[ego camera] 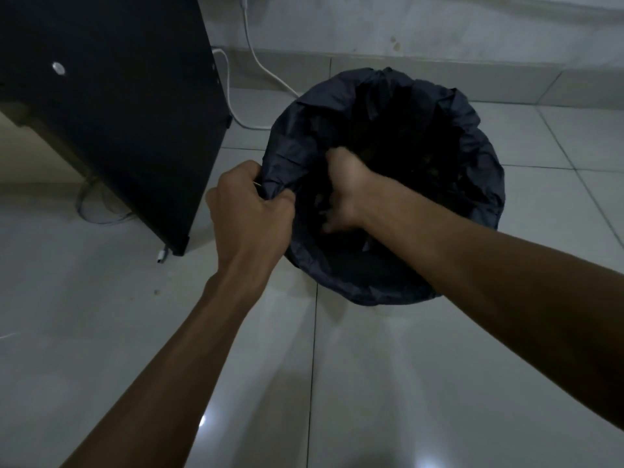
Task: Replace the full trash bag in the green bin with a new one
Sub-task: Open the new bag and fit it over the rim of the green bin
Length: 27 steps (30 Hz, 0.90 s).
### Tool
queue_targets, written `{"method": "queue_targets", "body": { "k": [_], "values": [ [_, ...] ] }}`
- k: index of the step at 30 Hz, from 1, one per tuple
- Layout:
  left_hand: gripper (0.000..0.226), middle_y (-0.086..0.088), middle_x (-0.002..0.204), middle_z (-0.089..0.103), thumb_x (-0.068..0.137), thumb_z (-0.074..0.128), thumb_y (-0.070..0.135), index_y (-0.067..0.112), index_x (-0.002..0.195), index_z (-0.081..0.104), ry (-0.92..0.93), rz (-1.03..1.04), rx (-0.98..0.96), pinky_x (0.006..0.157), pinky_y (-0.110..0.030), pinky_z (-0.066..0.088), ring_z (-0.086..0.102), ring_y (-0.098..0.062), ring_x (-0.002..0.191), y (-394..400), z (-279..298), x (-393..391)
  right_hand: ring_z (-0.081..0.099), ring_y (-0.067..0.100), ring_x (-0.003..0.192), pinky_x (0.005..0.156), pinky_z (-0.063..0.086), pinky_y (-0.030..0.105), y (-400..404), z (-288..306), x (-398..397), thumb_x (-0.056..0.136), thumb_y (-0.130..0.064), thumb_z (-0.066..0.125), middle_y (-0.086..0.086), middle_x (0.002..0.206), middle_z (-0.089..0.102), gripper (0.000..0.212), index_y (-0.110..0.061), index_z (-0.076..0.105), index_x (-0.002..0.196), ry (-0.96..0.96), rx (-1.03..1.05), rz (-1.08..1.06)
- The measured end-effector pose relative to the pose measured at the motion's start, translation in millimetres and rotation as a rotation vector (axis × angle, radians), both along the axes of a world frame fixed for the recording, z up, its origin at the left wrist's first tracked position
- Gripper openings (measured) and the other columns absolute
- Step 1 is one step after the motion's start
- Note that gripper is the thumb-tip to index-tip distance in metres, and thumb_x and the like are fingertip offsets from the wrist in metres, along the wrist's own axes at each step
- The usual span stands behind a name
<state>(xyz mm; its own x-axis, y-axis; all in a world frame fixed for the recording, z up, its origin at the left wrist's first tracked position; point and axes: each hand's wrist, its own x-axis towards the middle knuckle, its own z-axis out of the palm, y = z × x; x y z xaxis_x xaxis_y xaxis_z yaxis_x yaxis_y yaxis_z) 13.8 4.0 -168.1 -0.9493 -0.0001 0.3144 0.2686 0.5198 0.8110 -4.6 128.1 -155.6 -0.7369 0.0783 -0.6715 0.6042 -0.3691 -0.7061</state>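
Note:
A black trash bag [472, 163] lines a round bin on the tiled floor, its edge folded over the rim so the bin itself is hidden. My left hand [250, 211] grips a bunch of the bag's edge at the bin's left rim. My right hand [344, 194] reaches inside the bag near the left side, fingers curled into the dark plastic; it is blurred. Dark contents lie deep in the bag, too dim to make out.
A black cabinet panel [128, 123] stands just left of the bin. A white cable [256, 62] runs down the wall and along the floor behind it. Thin wires [101, 214] loop on the floor by the cabinet. Pale floor tiles [371, 383] spread in front.

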Motion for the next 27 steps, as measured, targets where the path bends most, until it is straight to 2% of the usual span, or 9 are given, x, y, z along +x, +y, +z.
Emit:
{"method": "queue_targets", "body": {
  "k": [2, 7, 9, 11, 12, 14, 16, 21, 27],
  "values": [
    [0.023, 0.001, 0.050, 0.043, 0.074, 0.059, 0.003, 0.005, 0.058, 0.043, 0.025, -0.042, -0.010, 0.053, -0.025, 0.033, 0.040, -0.011, 0.051, 2.6, 1.2, 3.7, 0.061, 0.033, 0.102, 0.078, 0.051, 0.043, 2.0, -1.1, -13.5, 0.096, -0.059, 0.025, 0.018, 0.118, 0.064, 0.069, -0.009, 0.062, 0.124, 0.015, -0.319, -0.160],
    [0.023, -0.001, 0.051, 0.042, 0.073, 0.059, 0.003, 0.004, 0.059, 0.041, 0.042, -0.037, -0.021, 0.051, -0.026, 0.032, 0.039, -0.013, 0.052, 4.1, 0.1, 4.5, 0.059, 0.033, 0.109, 0.089, 0.048, 0.046, 11.5, -6.5, -19.3, 0.092, -0.068, 0.023, 0.013, 0.120, 0.063, 0.077, -0.010, 0.059, 0.128, 0.006, -0.196, -0.050],
    [0.021, -0.008, 0.052, 0.045, 0.074, 0.059, 0.002, 0.000, 0.061, 0.042, 0.051, -0.017, -0.029, 0.047, -0.025, 0.032, 0.037, -0.012, 0.048, 0.0, -1.2, 0.8, 0.058, 0.031, 0.100, 0.086, 0.048, 0.042, 19.3, -9.5, -11.8, 0.095, -0.059, 0.027, 0.008, 0.104, 0.061, 0.063, -0.009, 0.058, 0.118, -0.012, 0.177, 0.130],
    [0.022, -0.009, 0.052, 0.045, 0.075, 0.059, 0.002, -0.001, 0.061, 0.043, 0.054, -0.010, -0.026, 0.044, -0.022, 0.031, 0.036, -0.009, 0.046, -2.5, -1.6, -1.1, 0.059, 0.027, 0.083, 0.069, 0.050, 0.027, 28.5, -10.5, -4.8, 0.098, -0.041, 0.040, 0.006, 0.089, 0.058, 0.038, -0.009, 0.059, 0.103, 0.067, 0.773, 0.434],
    [0.023, -0.007, 0.052, 0.044, 0.075, 0.059, 0.002, 0.001, 0.060, 0.042, 0.052, -0.009, -0.023, 0.045, -0.022, 0.031, 0.036, -0.009, 0.047, -2.9, -1.7, -1.4, 0.059, 0.027, 0.088, 0.069, 0.049, 0.025, 33.9, -11.7, -2.4, 0.097, -0.038, 0.044, 0.007, 0.096, 0.058, 0.034, -0.009, 0.058, 0.108, 0.113, 1.105, 0.684],
    [0.027, -0.005, 0.053, 0.043, 0.075, 0.059, 0.004, 0.007, 0.058, 0.037, 0.040, -0.004, -0.019, 0.049, -0.026, 0.031, 0.042, -0.014, 0.056, -2.8, -2.4, -2.1, 0.041, 0.033, 0.130, 0.101, 0.039, 0.042, 46.6, -22.8, 2.0, 0.096, -0.047, 0.042, 0.013, 0.139, 0.044, 0.052, -0.017, 0.043, 0.138, 0.127, 1.691, 1.271],
    [0.032, -0.003, 0.054, 0.043, 0.076, 0.058, 0.006, 0.013, 0.057, 0.034, 0.029, -0.002, -0.019, 0.055, -0.028, 0.031, 0.046, -0.023, 0.066, -2.9, -3.1, -3.0, -0.001, 0.029, 0.149, 0.115, 0.000, 0.059, 65.0, -41.7, 6.1, 0.093, -0.064, 0.026, 0.008, 0.162, 0.004, 0.067, -0.036, 0.015, 0.152, 0.131, 2.053, 1.658],
    [0.028, -0.003, 0.056, 0.046, 0.076, 0.058, 0.006, 0.012, 0.059, 0.036, 0.047, -0.059, -0.022, 0.060, -0.032, 0.034, 0.049, -0.027, 0.068, 0.8, -1.2, -0.2, -0.014, 0.028, 0.148, 0.111, -0.016, 0.064, 102.0, -62.7, 16.7, 0.089, -0.072, 0.013, 0.006, 0.162, -0.011, 0.073, -0.039, -0.003, 0.152, -0.196, 2.195, 1.811],
    [0.031, 0.000, 0.053, 0.043, 0.076, 0.059, 0.007, 0.013, 0.057, 0.037, 0.061, -0.086, -0.030, 0.060, -0.034, 0.034, 0.046, -0.025, 0.065, 3.0, 1.9, -0.4, -0.011, 0.028, 0.149, 0.113, -0.011, 0.058, 63.2, -48.9, 4.5, 0.093, -0.053, 0.041, 0.009, 0.162, -0.007, 0.072, -0.029, 0.010, 0.154, 0.222, 2.328, 1.857]
  ]
}}
